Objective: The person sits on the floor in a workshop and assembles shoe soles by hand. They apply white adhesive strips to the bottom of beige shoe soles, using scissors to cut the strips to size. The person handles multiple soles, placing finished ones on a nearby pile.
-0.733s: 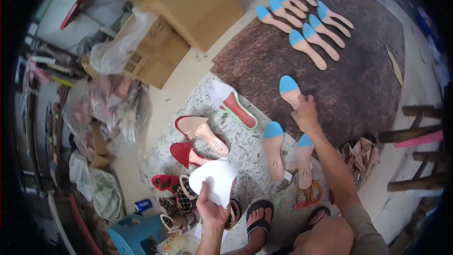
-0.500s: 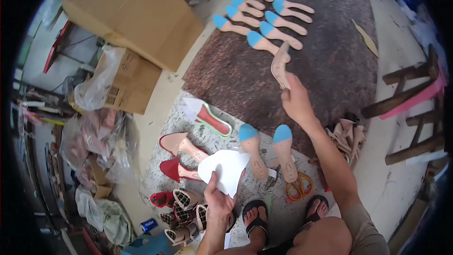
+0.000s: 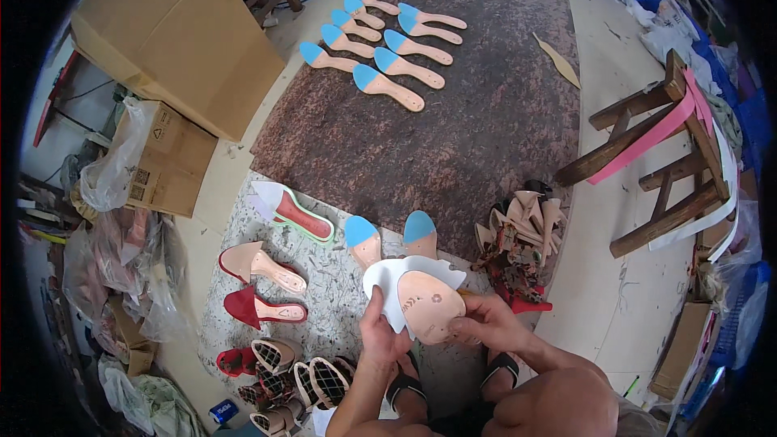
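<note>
Insole [image 3: 425, 320] | dark printed marks [image 3: 436, 298] | left hand [image 3: 384, 339] pinches white sheet [image 3: 384, 275] | right hand [image 3: 500, 324] pinches insole

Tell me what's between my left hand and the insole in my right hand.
In the head view, a white sheet lies between your left hand, which grips it, and the beige insole that your right hand holds.
</note>
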Available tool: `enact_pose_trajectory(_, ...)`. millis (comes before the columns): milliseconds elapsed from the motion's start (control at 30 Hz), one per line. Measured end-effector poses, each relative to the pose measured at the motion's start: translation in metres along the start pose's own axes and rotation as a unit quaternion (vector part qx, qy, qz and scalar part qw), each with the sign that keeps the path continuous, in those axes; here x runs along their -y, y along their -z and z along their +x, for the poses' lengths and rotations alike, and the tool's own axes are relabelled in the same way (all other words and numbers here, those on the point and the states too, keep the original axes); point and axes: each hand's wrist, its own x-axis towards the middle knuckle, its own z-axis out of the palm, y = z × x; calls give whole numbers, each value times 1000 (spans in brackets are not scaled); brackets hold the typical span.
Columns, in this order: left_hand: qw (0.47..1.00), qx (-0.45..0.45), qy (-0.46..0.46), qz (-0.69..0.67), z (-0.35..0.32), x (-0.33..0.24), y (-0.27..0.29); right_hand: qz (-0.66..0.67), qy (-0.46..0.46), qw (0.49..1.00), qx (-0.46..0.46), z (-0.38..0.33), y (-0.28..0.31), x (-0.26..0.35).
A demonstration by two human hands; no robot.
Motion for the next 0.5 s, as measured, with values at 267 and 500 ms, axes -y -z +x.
enact_pose_trajectory(267,998,50,44,-4,-11,-5,-9,-33,7,999,-22,-6,-4,-1)
enact_pose_trajectory(500,999,6,18,40,-9,2,-13,-54,14,998,-12,-10,1,1)
